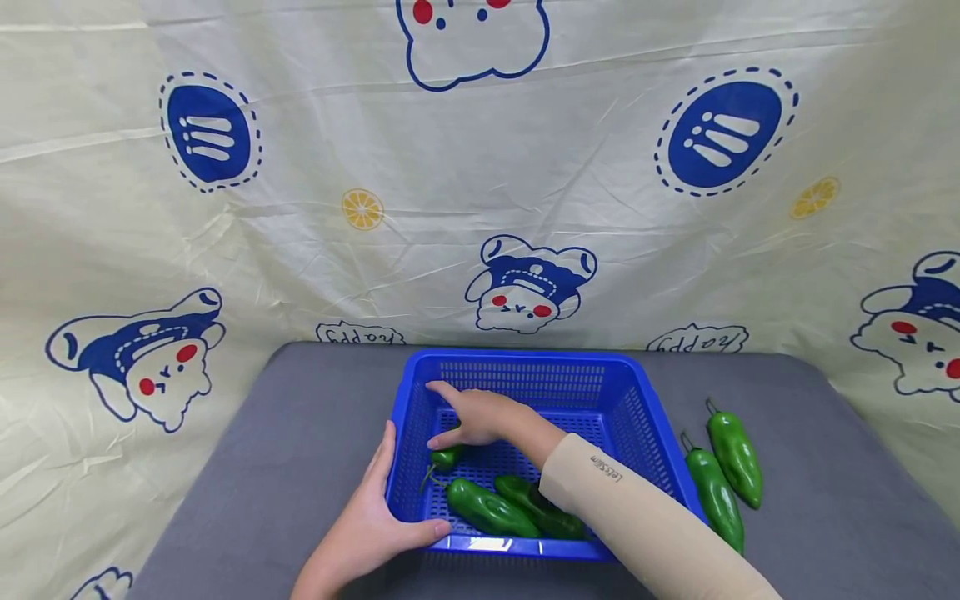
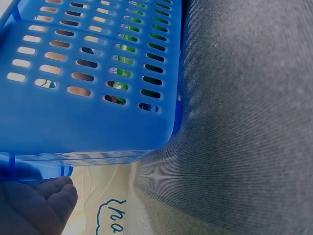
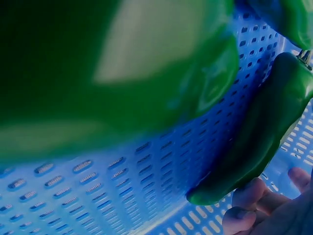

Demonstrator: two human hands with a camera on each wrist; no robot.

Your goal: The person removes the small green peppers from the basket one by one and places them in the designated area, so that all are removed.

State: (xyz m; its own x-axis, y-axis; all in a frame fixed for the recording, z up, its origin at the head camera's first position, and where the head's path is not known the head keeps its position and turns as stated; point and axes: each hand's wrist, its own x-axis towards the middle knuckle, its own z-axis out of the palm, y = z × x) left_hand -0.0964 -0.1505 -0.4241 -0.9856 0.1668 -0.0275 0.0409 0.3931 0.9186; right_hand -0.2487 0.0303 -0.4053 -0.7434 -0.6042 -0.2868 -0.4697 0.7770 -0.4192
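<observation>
A blue plastic basket (image 1: pixel 517 357) stands on the grey table. My left hand (image 1: pixel 372 518) is at its near left corner, fingers extended along the outer left wall and thumb lying at the front rim. Inside the basket, my right hand (image 1: pixel 476 415) is over a green pepper (image 1: pixel 447 457), with thumb and index finger spread apart. The hand covers most of that pepper in the head view. From the right wrist, the whole pepper (image 3: pixel 261 132) shows, fingertips right at its narrow end. Two more green peppers, one (image 1: pixel 487 507) beside another (image 1: pixel 540 506), lie along the front wall.
Two green peppers, one (image 1: pixel 735 457) behind the other (image 1: pixel 716 498), lie on the table (image 1: pixel 810 500) right of the basket. A printed cloth (image 1: pixel 420 275) hangs behind the table. The right forearm in a beige sleeve (image 1: pixel 637 512) crosses the basket's front right rim.
</observation>
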